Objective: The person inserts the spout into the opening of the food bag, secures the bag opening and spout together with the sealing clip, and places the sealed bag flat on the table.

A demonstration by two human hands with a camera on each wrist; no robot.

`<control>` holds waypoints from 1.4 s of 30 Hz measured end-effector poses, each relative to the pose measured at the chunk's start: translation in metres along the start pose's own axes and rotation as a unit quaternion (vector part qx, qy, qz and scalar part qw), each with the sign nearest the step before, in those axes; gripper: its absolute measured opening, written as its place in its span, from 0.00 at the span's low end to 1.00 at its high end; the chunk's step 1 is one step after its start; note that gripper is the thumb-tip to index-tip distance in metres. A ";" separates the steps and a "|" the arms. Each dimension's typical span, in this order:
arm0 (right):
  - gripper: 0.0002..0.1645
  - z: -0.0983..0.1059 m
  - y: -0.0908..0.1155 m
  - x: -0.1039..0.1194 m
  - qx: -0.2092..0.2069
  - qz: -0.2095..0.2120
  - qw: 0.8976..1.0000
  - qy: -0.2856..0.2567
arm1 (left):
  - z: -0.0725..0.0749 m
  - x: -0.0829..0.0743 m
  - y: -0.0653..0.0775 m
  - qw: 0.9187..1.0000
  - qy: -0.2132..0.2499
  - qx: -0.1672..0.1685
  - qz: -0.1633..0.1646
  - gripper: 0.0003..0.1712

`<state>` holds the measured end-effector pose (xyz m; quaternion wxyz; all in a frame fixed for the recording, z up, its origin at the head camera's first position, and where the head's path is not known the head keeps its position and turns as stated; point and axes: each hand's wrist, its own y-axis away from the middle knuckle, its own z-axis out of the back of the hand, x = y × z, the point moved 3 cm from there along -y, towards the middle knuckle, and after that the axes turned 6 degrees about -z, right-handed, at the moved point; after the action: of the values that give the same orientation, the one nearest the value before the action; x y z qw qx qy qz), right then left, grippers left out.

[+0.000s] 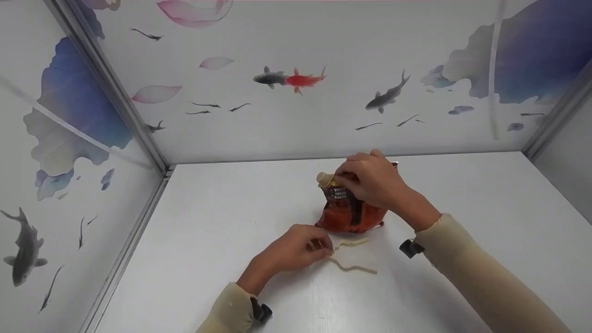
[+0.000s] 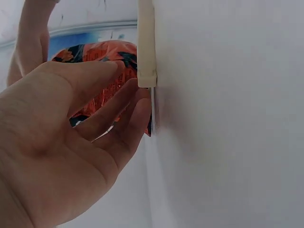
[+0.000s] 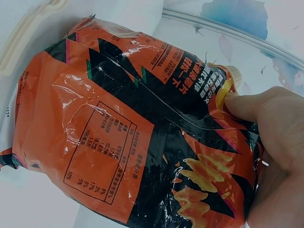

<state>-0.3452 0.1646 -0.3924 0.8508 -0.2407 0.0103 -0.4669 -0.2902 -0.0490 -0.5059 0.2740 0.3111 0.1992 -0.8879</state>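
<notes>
My right hand [image 1: 370, 178] grips an orange-and-black snack bag [image 3: 90, 137] by its upper part, thumb against the front, other fingers behind. The bag stands on the table with its top bunched. A beige, cap-like piece [image 1: 325, 179] sticks out at its upper left corner, beside the right thumb. My left hand [image 1: 296, 247] is low over the table in front of the bag, fingers bent loosely. Its fingertips are right at the joined end of a beige, wavy-armed bag clip [image 1: 354, 268], whose arms spread apart on the table. The left wrist view shows a gap between thumb and clip.
The white table [image 1: 208, 208] meets a back wall [image 1: 277, 125] printed with fish and petals, just behind the bag. A similar side panel [image 1: 69, 138] in a metal frame closes the left side. Another panel [image 1: 571, 138] stands at right.
</notes>
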 end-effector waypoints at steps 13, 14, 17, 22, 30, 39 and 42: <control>0.07 0.000 0.001 0.001 -0.002 0.001 1.000 -0.001 | -0.009 -0.008 -0.002 0.996 -0.078 0.040 0.002 0.09; 0.07 -0.001 0.001 0.000 -0.002 0.001 1.000 -0.001 | -0.009 -0.009 -0.002 0.996 -0.083 0.040 0.001 0.09; 0.07 -0.001 0.001 -0.001 -0.001 0.000 1.000 -0.001 | -0.008 -0.010 -0.002 0.995 -0.095 0.043 -0.005 0.09; 0.08 -0.002 0.002 -0.002 0.005 -0.006 1.000 0.001 | -0.003 -0.008 0.000 0.994 -0.101 0.051 -0.009 0.08; 0.08 -0.002 0.002 -0.001 0.005 -0.008 1.000 -0.002 | 0.019 -0.006 0.009 0.997 -0.072 0.040 -0.001 0.07; 0.08 -0.002 0.002 0.000 0.010 -0.014 1.000 0.002 | 0.055 -0.005 0.022 0.998 -0.038 0.013 0.040 0.07; 0.08 -0.001 0.002 0.000 0.007 -0.010 1.000 0.000 | 0.068 -0.004 0.029 0.998 -0.021 -0.001 0.051 0.07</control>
<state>-0.3437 0.1648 -0.3940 0.8477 -0.2349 0.0046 -0.4755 -0.2998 -0.1054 -0.4587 0.3229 0.3017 0.1779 -0.8792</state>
